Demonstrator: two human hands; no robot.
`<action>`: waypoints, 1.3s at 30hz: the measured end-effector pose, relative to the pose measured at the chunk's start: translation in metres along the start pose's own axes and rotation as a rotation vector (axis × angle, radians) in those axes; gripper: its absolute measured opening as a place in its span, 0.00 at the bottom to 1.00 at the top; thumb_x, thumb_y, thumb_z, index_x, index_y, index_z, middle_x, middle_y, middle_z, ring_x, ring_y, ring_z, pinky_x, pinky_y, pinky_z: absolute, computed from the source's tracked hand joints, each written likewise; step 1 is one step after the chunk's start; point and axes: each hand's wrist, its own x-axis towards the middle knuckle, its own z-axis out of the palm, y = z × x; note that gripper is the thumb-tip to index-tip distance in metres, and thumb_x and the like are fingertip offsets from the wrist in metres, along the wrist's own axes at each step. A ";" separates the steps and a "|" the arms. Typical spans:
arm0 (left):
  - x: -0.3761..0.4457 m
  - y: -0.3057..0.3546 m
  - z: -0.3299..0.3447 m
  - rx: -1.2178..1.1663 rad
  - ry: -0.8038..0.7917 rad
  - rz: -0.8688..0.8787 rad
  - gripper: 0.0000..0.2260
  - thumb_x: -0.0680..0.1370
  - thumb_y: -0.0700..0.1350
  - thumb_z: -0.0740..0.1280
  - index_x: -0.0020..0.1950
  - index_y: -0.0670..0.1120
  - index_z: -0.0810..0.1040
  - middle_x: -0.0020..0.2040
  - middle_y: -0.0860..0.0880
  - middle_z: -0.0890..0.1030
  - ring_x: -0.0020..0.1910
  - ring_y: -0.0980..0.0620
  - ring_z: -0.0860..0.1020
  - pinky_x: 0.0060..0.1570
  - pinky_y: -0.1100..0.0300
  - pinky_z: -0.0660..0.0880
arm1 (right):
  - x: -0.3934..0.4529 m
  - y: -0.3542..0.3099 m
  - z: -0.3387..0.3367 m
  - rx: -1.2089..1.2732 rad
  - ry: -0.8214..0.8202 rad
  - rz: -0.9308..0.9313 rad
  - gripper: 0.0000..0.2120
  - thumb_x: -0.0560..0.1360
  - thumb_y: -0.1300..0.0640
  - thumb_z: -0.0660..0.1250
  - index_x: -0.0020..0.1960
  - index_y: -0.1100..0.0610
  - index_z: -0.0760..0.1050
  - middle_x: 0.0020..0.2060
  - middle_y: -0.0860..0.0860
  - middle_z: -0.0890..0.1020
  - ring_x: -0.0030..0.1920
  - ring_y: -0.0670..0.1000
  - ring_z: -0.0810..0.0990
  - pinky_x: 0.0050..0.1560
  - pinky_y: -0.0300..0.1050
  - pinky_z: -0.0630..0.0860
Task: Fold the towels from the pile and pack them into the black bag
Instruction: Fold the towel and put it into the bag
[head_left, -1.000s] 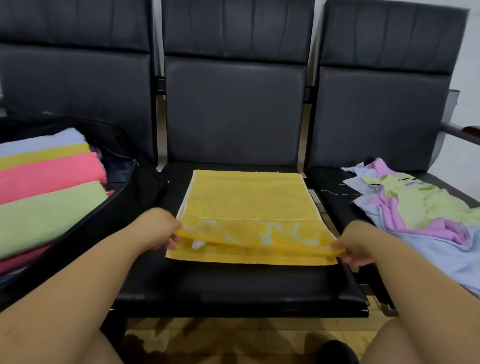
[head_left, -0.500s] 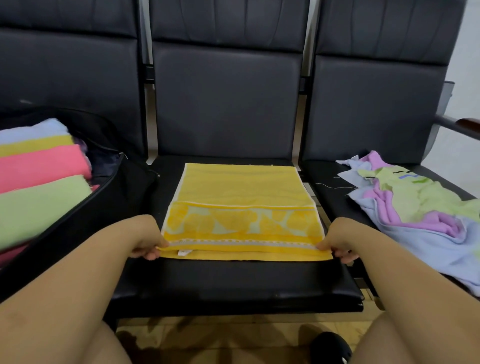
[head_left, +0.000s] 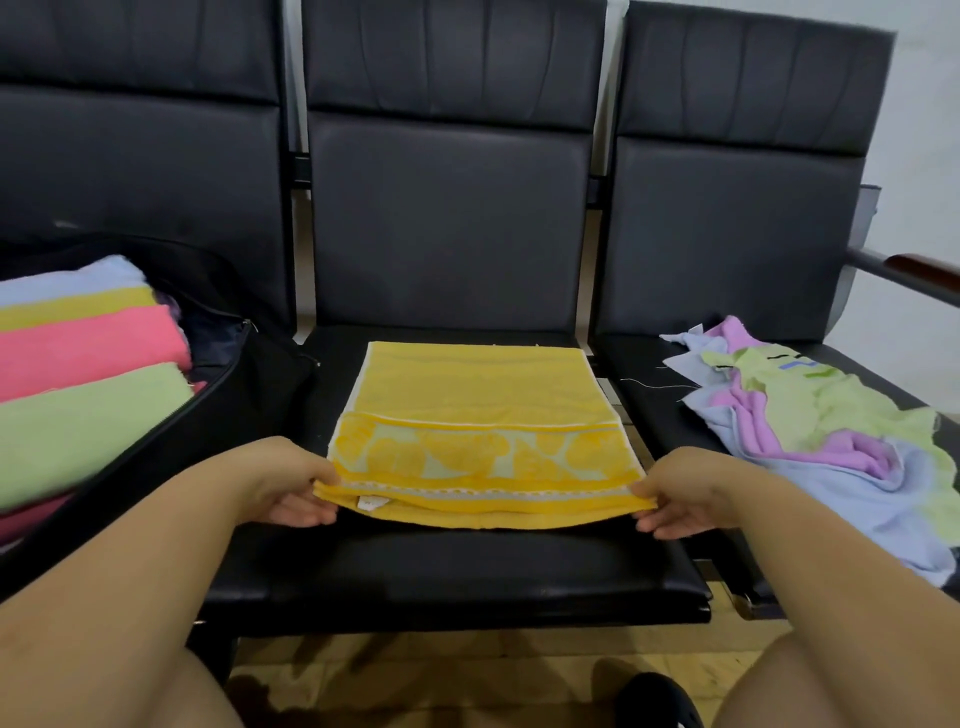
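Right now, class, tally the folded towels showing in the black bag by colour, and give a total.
Light blue towel: 1
Yellow towel in the bag: 1
Pink towel: 1
Green towel: 1
Total: 4 in the black bag; a pink edge below the green may be another towel, I cannot tell.

Black seat row (head_left: 457, 571): bag (head_left: 244, 395), yellow towel (head_left: 478, 400), towel pile (head_left: 831, 431).

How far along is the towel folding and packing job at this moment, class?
Done: several folded towels already lie in the black bag. In hand: the left hand and right hand pinch the near corners of the yellow towel, part-folded on the middle seat. Left: finishing and packing it, then the crumpled pile on the right seat.
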 end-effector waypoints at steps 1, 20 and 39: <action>-0.002 -0.001 -0.003 -0.047 -0.005 0.030 0.07 0.77 0.38 0.67 0.51 0.34 0.79 0.35 0.40 0.83 0.29 0.50 0.82 0.24 0.63 0.77 | -0.003 0.001 -0.002 0.025 -0.012 -0.027 0.05 0.80 0.62 0.62 0.47 0.63 0.74 0.39 0.56 0.79 0.34 0.50 0.79 0.30 0.40 0.80; -0.152 0.098 -0.102 -0.868 0.019 0.945 0.18 0.47 0.59 0.78 0.32 0.52 0.85 0.35 0.52 0.85 0.34 0.60 0.83 0.31 0.70 0.77 | -0.158 -0.102 -0.087 0.921 0.057 -0.955 0.18 0.78 0.55 0.62 0.33 0.54 0.82 0.29 0.50 0.82 0.32 0.47 0.83 0.34 0.41 0.82; 0.036 0.057 -0.036 -0.838 0.108 0.359 0.07 0.81 0.39 0.58 0.50 0.47 0.75 0.46 0.45 0.81 0.45 0.50 0.81 0.47 0.51 0.75 | 0.039 -0.103 -0.017 0.696 0.257 -0.452 0.15 0.81 0.65 0.52 0.63 0.59 0.71 0.38 0.55 0.75 0.43 0.52 0.78 0.67 0.55 0.69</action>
